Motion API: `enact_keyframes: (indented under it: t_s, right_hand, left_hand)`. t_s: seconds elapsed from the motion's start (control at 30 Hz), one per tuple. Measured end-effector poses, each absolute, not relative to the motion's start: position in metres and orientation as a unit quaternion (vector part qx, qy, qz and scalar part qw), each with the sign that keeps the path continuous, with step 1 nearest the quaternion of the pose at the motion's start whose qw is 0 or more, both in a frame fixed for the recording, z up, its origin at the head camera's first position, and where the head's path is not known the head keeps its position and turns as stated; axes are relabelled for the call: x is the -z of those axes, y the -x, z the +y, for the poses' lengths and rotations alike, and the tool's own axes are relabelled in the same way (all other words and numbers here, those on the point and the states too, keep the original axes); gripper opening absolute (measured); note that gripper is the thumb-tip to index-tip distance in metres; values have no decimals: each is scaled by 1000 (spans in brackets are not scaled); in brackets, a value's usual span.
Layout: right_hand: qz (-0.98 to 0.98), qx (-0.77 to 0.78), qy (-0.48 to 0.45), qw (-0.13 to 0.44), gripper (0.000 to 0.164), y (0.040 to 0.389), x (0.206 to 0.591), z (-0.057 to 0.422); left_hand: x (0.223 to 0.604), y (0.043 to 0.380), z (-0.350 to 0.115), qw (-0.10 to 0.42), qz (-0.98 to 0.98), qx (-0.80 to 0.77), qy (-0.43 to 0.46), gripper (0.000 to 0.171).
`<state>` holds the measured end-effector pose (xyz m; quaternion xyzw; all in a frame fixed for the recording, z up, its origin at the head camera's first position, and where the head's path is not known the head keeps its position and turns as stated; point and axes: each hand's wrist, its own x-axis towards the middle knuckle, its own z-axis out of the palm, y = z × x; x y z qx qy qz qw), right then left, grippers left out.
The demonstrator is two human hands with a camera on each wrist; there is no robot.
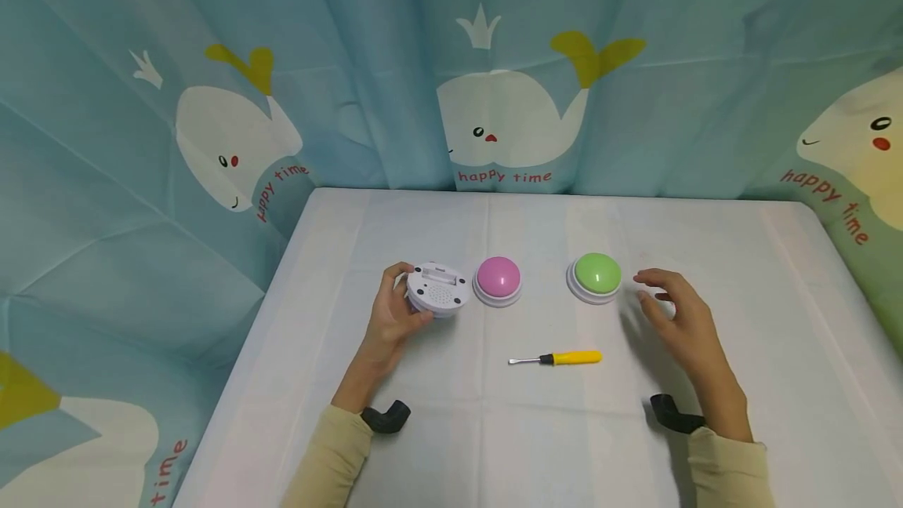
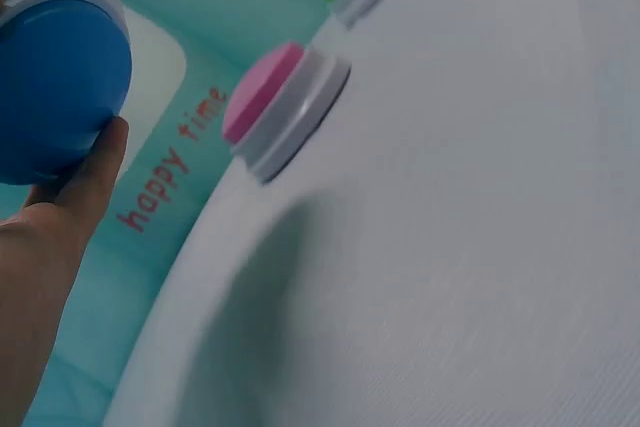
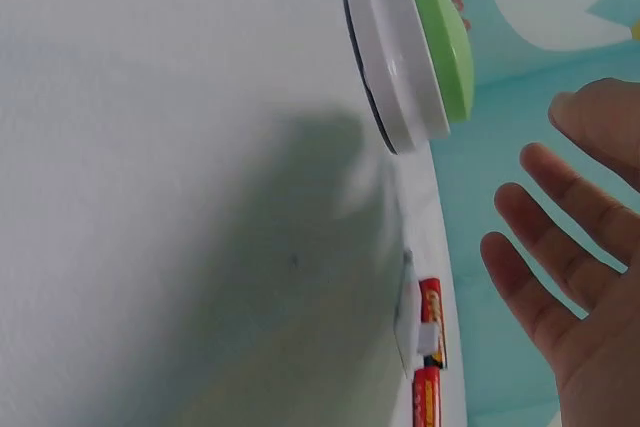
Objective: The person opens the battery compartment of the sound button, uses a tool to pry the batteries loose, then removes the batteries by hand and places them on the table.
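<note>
In the head view my left hand (image 1: 391, 316) grips a round push button (image 1: 439, 288) by its edge, raised and tipped so its white underside shows a long battery slot. Its blue dome (image 2: 65, 87) shows in the left wrist view. Beside it a pink push button (image 1: 498, 278) sits dome up on the table, and farther right a green push button (image 1: 596, 273). My right hand (image 1: 680, 320) hovers just right of the green one, fingers loosely bent and holding nothing. A screwdriver (image 1: 564, 357) with a yellow handle lies in front of the buttons.
Red batteries (image 3: 428, 397) and a small white plastic piece (image 3: 408, 317) lie beyond the green button in the right wrist view; the right hand seems to hide them from the head view. A whale-print curtain (image 1: 395, 100) hangs behind the white table (image 1: 451, 445).
</note>
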<state>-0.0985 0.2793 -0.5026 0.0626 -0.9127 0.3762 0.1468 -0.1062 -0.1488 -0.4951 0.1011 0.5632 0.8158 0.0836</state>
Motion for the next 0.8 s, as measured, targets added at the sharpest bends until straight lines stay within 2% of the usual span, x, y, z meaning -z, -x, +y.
enact_keyframes:
  t_s: [0.23,0.43,0.8]
  right_hand:
    - [-900,-389,-113,161,37,104,507,274]
    - [-894,-394,-142,162,43,109,507,266]
    - [-906,-381,-149,112,53,117,509,253]
  left_hand:
    - [490,115,-156,42,640,-763,-82,73]
    - [493,123,-160,29,691,-719,-68,72]
    - [501,137,-162,25,762,-646,-22,72]
